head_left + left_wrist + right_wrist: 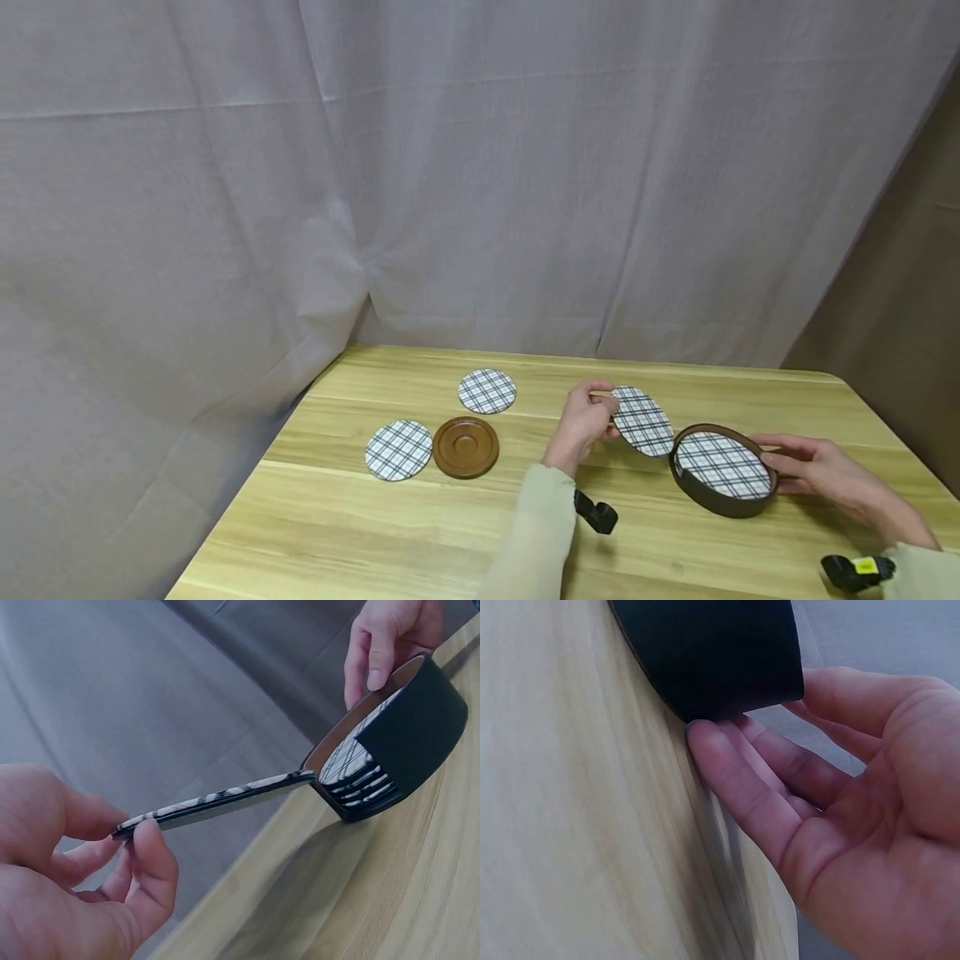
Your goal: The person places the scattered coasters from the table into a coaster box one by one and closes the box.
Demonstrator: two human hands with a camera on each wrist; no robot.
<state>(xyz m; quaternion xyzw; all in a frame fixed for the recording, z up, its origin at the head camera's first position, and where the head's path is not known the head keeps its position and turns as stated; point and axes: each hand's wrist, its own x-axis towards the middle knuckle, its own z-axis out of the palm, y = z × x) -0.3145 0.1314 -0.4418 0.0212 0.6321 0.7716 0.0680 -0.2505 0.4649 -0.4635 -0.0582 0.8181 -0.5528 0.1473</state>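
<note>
My left hand [587, 421] pinches a round plaid coaster [642, 421] by its edge, between thumb and fingers. The coaster is tilted, and its far edge meets the rim of a dark round coaster holder [723, 503]. Several plaid coasters [352, 766] lie stacked inside the holder, showing through the notch in its wall in the left wrist view. At the holder's right side my right hand [832, 475] grips the wall. In the right wrist view, fingertips [712, 742] touch the underside of the holder [712, 652], which is tilted up from the table there.
Two plaid coasters lie flat on the wooden table [315, 525]: one at the back [487, 391], another further left [399, 450]. A brown round wooden saucer [466, 447] sits beside them. A grey curtain [480, 208] hangs behind the table's far edge.
</note>
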